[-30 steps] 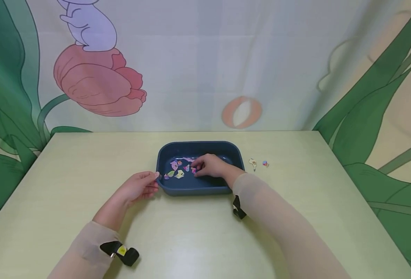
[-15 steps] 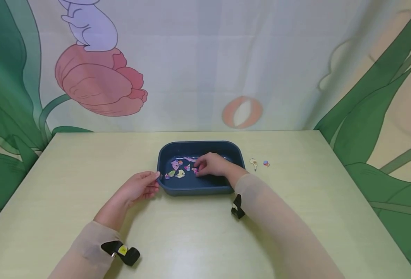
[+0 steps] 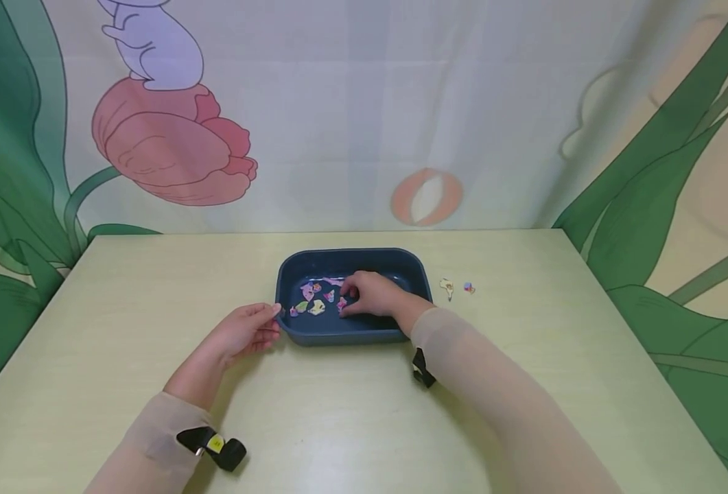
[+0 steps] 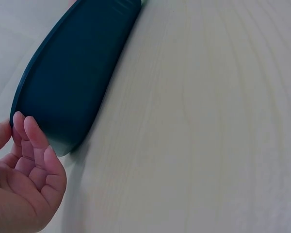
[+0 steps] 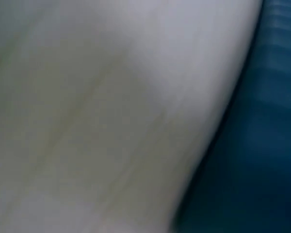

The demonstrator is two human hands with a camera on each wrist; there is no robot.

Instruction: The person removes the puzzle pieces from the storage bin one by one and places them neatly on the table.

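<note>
In the head view a dark blue tray [image 3: 346, 339] stands on the table with small colourful flat cutouts inside its left half. My left hand [image 3: 249, 331] grips the tray's left end by the rim, thumb on one side and fingertips on the other, as the left wrist view also shows. My right hand [image 3: 372, 293] reaches into the tray from the right. Its thumb and index finger are spread apart on either side of a small pink cutout [image 3: 342, 304]. Close by lie a cream cutout [image 3: 317, 307] and a green leaf-shaped cutout [image 3: 302, 307].
Right of the tray, a cream cutout [image 3: 447, 288] and a small multicoloured cutout [image 3: 468, 288] lie on the pale table [image 3: 339, 425]. Behind the table hangs a printed curtain [image 3: 314, 116]. The right wrist view shows only the tray wall [image 5: 252, 160] and tabletop.
My right thumb and index finger have parted slightly around the pink cutout. My left hand stays on the rim, and the tray holds its place.
</note>
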